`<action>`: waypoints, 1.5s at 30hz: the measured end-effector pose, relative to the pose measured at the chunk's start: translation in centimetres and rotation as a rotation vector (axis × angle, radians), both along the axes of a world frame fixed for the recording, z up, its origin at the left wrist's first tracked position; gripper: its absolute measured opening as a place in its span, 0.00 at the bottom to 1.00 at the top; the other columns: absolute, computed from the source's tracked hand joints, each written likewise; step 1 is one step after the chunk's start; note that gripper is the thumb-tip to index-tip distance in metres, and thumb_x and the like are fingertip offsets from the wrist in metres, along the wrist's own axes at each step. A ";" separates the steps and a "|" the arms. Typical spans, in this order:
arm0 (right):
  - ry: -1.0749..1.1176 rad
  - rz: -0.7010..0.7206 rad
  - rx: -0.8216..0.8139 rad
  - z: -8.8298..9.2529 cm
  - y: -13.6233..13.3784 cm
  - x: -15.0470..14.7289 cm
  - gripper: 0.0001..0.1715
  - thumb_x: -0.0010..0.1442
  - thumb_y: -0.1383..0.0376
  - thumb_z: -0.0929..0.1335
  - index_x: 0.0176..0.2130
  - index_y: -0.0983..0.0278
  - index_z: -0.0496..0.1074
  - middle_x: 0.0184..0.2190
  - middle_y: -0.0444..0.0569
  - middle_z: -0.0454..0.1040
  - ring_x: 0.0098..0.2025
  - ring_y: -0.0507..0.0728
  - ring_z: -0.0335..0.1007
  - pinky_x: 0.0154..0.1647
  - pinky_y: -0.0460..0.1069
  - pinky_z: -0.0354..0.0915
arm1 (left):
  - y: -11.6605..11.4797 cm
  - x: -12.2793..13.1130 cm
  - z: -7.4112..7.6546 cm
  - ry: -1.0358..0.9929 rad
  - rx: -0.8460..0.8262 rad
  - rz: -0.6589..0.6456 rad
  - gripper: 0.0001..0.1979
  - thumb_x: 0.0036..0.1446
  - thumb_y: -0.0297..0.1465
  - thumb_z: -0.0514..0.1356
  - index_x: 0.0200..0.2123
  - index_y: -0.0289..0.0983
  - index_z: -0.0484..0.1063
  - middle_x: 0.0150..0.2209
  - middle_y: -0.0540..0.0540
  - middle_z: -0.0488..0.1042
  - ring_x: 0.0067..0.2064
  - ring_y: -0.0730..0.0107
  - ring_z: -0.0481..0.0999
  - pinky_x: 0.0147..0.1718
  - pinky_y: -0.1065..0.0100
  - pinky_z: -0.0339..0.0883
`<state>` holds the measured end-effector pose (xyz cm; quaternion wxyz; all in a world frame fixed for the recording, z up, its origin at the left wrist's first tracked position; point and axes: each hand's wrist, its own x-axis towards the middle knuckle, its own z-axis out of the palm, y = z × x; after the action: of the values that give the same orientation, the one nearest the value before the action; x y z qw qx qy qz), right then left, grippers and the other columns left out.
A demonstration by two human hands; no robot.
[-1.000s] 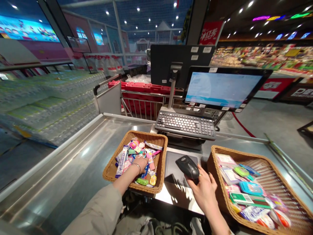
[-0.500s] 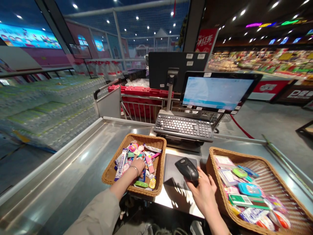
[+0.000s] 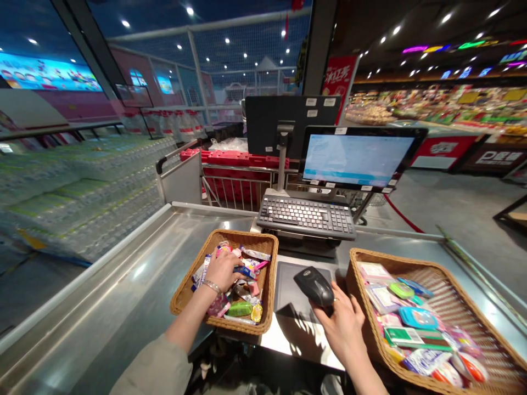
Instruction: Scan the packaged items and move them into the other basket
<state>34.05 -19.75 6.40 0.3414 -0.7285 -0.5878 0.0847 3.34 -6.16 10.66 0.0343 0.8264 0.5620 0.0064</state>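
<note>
My left hand, with a bracelet at the wrist, reaches into the left wicker basket. Its fingers are closed on a small blue packet, partly hidden by the hand. Around it lie small wrapped goods, among them a green packet, a yellow round item and a pink item. My right hand grips a black handheld barcode scanner above the counter, its head pointing toward the left basket.
A right wicker basket holds several packaged goods, including a blue case and a green box. Behind the metal counter stand a keyboard, a lit monitor and a shopping cart.
My left hand has shifted slightly left and lifted, turning over goods; a blue packet now shows at its fingers. My right hand and the scanner stay nearly still.
</note>
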 end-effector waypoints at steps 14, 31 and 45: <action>-0.051 0.032 -0.012 0.8 -0.3 -0.5 0.17 0.55 0.58 0.63 0.42 0.60 0.74 0.53 0.52 0.74 0.64 0.64 0.59 0.65 0.68 0.42 | -3.2 4.7 -1.0 -0.348 0.312 0.111 0.11 0.57 0.34 0.61 0.43 0.50 0.79 0.60 0.54 0.70 0.67 0.51 0.55 0.66 0.41 0.43; -0.088 0.058 -0.039 1.7 -0.7 -0.8 0.17 0.55 0.61 0.64 0.44 0.59 0.74 0.54 0.50 0.74 0.65 0.64 0.57 0.65 0.68 0.40 | -4.0 5.7 -2.9 -0.328 0.321 0.007 0.09 0.56 0.39 0.63 0.41 0.49 0.79 0.63 0.53 0.65 0.70 0.45 0.47 0.65 0.33 0.28; -0.154 0.128 0.034 2.6 -1.1 -1.0 0.15 0.54 0.63 0.66 0.43 0.57 0.74 0.53 0.48 0.75 0.65 0.65 0.57 0.64 0.69 0.40 | -4.5 6.0 -2.8 -0.288 0.321 0.063 0.11 0.57 0.34 0.60 0.42 0.52 0.79 0.63 0.56 0.65 0.71 0.43 0.39 0.62 0.29 0.21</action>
<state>33.07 -20.80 8.97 0.3013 -0.6879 -0.6591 0.0401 9.33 -10.63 7.84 -0.0182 0.7939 0.5684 0.2151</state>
